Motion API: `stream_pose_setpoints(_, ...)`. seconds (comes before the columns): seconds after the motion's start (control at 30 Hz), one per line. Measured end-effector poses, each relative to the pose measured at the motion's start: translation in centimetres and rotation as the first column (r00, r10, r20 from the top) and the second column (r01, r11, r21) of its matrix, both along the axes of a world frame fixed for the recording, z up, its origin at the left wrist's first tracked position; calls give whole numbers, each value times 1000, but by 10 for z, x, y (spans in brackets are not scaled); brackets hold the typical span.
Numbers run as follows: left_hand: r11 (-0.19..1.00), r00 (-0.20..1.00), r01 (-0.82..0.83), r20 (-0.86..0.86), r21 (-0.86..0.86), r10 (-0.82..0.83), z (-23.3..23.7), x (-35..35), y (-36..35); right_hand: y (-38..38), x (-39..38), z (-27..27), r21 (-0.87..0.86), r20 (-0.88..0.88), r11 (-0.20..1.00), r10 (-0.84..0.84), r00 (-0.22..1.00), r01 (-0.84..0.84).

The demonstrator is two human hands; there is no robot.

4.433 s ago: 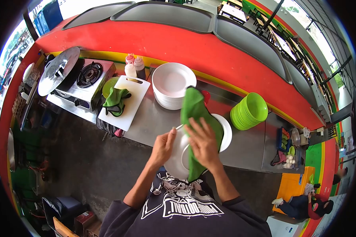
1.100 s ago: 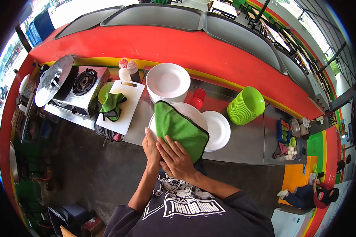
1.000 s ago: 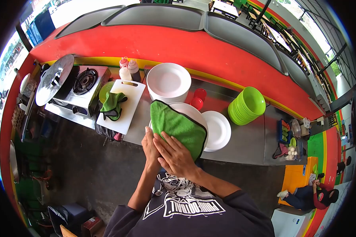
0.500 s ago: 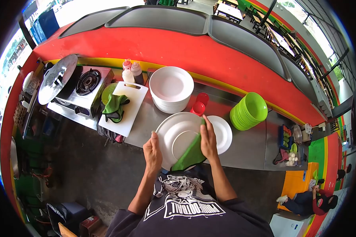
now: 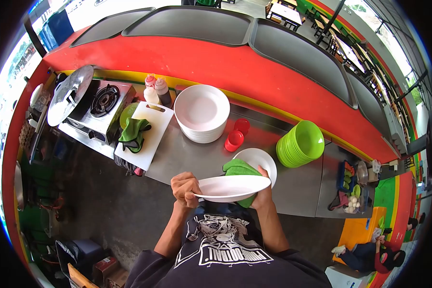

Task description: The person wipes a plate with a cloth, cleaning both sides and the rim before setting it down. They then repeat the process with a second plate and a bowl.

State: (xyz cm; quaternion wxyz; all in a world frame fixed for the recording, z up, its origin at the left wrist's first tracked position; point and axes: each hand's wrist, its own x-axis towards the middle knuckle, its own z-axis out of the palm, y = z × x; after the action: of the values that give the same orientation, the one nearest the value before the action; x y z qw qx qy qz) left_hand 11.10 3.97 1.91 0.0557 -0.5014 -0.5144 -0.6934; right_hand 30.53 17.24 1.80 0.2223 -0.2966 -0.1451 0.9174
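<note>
Cutting board [image 5: 153, 126] is lying left of the plate stack [image 5: 202, 113]. Nearer the body than the stack, left hand [image 5: 185, 189] is clamping one end of a tilted white plate [image 5: 230, 186]; right hand [image 5: 262, 196], apart, is gripping the other end with green cloth [image 5: 239, 168]. Wiping seems underway; turning would be calling for firm grips.

The held plate [image 5: 233, 186] is plain white; the cloth [image 5: 240, 168] behind it is green. The stacked plates [image 5: 201, 108] are white. The stacked bowls [image 5: 300, 144] are lime green. Both cups [image 5: 234, 140] are red. The wall [image 5: 187, 57] is red with a yellow stripe. The shirt [image 5: 221, 245] is black, printed with white lettering.
</note>
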Motion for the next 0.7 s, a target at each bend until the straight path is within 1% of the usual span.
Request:
stream_pose_setpoints(0.03, 999, 999, -35, -12, 9, 36, 2, 2, 4, 5, 4, -6, 13, -18, 999, 31, 999, -31)
stream_pose_setpoints(0.07, 997, 996, 62, 62, -44, -59, -14, -3, -2, 10, 9, -16, 35, -80, 999, 15, 997, -12)
stream_pose_setpoints(0.13, 991, 933, 48, 360, -129, 2, 2, 8, 14, 22, 16, -22, 83, -46, 996, 22, 999, -18)
stream_pose_setpoints(0.17, 984, 867, 48, 496, -171, 44, 11, 13, 20, 28, 18, -24, 106, -29, 994, 26, 999, -23)
stream_pose_setpoints(0.2, 951, 792, 256, 601, -171, -106, 17, 8, 17, 33, 16, -14, 140, -28, 990, 0, 1000, 4)
stream_pose_setpoints(0.27, 916, 616, 365, 781, -167, -103, 25, 14, 22, 43, 8, -5, 304, 4, 952, -47, 999, 44)
stream_pose_setpoints(0.3, 896, 513, 417, 853, -152, -94, 29, 19, 25, 48, 4, -1, 385, 16, 921, -75, 997, 63)
stream_pose_setpoints(0.33, 923, 402, 372, 913, -102, -61, 34, 25, 31, 53, 2, 4, 408, 10, 909, -95, 995, 83)
stream_pose_setpoints(0.43, 909, 492, 363, 871, -206, 1, 6, 16, 37, 69, -7, -11, 478, 60, 869, -182, 981, 132)
stream_pose_setpoints(0.47, 922, 544, 305, 838, -238, 36, -2, 15, 39, 72, -12, -12, 473, 76, 872, -187, 979, 130)
stream_pose_setpoints(0.53, 935, 639, 199, 763, -293, 103, -12, 13, 48, 77, -27, -34, 544, 94, 823, -253, 963, 163)
stream_pose_setpoints(0.57, 942, 648, 155, 750, -297, 130, -18, 11, 53, 81, -33, -43, 586, 98, 789, -294, 951, 184)
stream_pose_setpoints(0.6, 949, 658, 114, 738, -295, 151, -23, 9, 59, 82, -40, -40, 568, 115, 809, -262, 958, 153)
stream_pose_setpoints(0.63, 954, 666, 74, 727, -289, 169, -28, 6, 66, 83, -49, -36, 591, 121, 789, -290, 949, 166)
stream_pose_setpoints(0.7, 947, 700, 30, 683, -321, 209, -33, -5, 78, 85, -68, -32, 608, 86, 757, -361, 928, 238)
